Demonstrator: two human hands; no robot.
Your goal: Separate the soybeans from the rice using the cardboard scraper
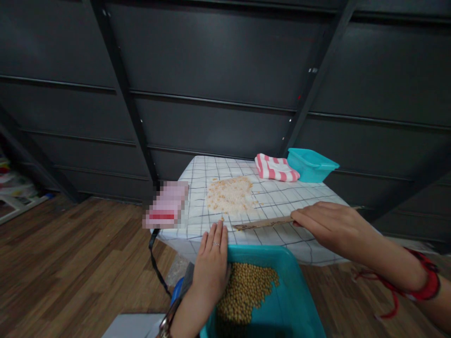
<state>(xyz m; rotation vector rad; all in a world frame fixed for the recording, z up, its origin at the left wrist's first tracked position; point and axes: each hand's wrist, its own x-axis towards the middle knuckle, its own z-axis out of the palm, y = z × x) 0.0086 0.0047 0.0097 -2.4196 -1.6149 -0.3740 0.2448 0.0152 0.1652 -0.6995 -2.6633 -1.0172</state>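
Cardboard edge set beside a pale scatter of grain

In the centre of the frame, a heap of fine, whitish grains mixed with yellow beans (230, 194) lies spread on a white fabric tablecloth with a dark grid pattern (199, 170). The right hand (329, 225), right of centre, has its fingers clamped on one end of a thin, brown strip of torn cardboard (266, 223). The left hand (213, 256), at lower centre, reaches palm down with its fingers stretched out and nearly together, gripping nothing visible; whether the fingertips press on the fabric, I cannot tell.

The strip seems best worked with its long edge low along the fabric, in short, light strokes, since a hard push could ruck the fabric or flick beans aside. A flat left hand would help keep the fabric taut.

The heap looks thin and uneven, whitest in the middle, with yellow beans dotted through it and a few strays near the strip's tip. Just below, at the bottom of the frame, a turquoise rectangular plastic tub (298, 267) holds many round, tan beans (244, 286), banked toward its left side with bare floor at the right
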